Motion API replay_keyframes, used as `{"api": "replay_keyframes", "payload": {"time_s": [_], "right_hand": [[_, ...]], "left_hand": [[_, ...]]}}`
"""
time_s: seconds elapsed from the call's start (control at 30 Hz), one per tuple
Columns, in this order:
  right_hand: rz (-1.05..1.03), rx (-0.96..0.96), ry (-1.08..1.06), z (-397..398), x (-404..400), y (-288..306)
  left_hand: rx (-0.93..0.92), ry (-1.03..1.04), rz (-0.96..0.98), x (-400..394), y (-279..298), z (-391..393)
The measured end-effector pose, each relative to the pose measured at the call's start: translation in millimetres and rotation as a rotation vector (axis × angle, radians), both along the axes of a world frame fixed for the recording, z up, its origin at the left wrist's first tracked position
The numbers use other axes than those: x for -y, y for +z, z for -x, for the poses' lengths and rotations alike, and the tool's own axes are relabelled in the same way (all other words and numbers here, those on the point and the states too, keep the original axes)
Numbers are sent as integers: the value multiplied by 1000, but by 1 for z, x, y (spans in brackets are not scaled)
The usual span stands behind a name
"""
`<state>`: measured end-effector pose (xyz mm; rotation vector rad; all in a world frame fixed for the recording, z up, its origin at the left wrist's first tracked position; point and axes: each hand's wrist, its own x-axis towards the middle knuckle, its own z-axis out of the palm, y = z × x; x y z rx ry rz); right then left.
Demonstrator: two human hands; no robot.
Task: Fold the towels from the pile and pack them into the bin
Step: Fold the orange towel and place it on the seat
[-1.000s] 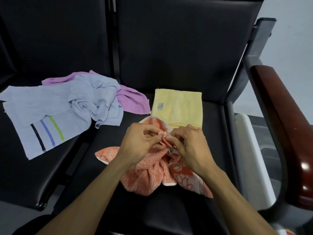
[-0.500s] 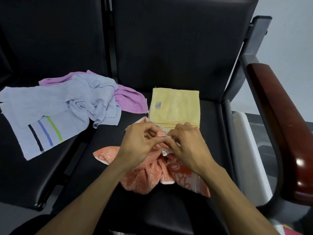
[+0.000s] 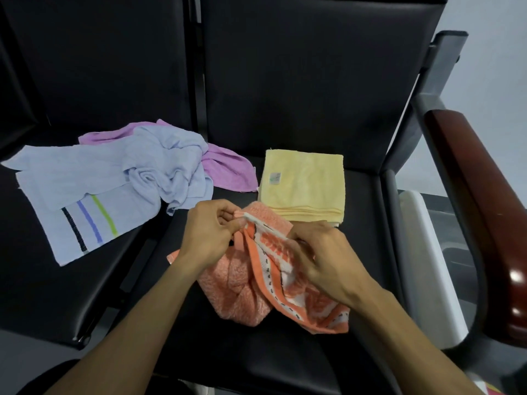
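1. The left hand point(image 3: 209, 235) pinches the white-trimmed edge of the crumpled orange patterned terry towel point(image 3: 251, 286) between thumb and curled fingers, at its upper corner.
2. The right hand point(image 3: 322, 260) grips the same edge a little farther along, toward 4 o'clock from the left hand, with its fingers curled into the cloth; the short stretch of hem between the two hands is pulled taut.
3. The rest of the orange towel hangs bunched below the hands and rests on the black padded chair seat point(image 3: 256, 363), its patterned band trailing toward 5 o'clock.
4. At 12 o'clock from the hands, a folded pale yellow square towel point(image 3: 302, 183) with a small label lies flat on the same seat, just beside the orange towel's raised corner.
5. At 10 o'clock, a loose pile lies across the neighbouring seat: a crumpled light blue towel with black, blue and green stripes point(image 3: 108, 189) lies on top of a purple towel point(image 3: 228, 172).
6. At 3 o'clock, a white plastic bin point(image 3: 427, 252) stands beside the seat, below the dark red wooden armrest point(image 3: 479, 201).
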<state>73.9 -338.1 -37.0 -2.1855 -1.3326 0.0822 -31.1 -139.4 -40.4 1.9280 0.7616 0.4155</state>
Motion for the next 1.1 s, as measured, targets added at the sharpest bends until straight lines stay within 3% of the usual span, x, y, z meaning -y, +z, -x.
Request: {"api": "replay_keyframes", "payload": {"time_s": [0.17,0.37,0.53,0.63,0.73,0.8,0.97,1.03,1.1], "right_hand": [[38,130,-182,-8,5,2],[-4,-275,-24,-13,14,6],[113,-101,-192,-16,19,3],[-21,-197,-153,-22,23,5],[1,-276,-51,-28,31,1],[72,-218,-74,-31,35,-4],[130,55,-368,-33,38,-3],[95,-22,-331,-33,38,0],[10,-230,-255,-33,40,3]], "left_hand": [[-1,18,-37,-1,0,-1],[-4,77,-71,-13,-1,3],[-11,90,-80,-16,-3,4],[-20,101,-86,-18,-4,4],[-23,108,-80,-22,-6,5],[-31,111,-90,-22,-8,5],[-29,115,-87,-24,-10,4],[-32,121,-89,-25,-10,5],[-29,126,-90,-26,-11,6]]}}
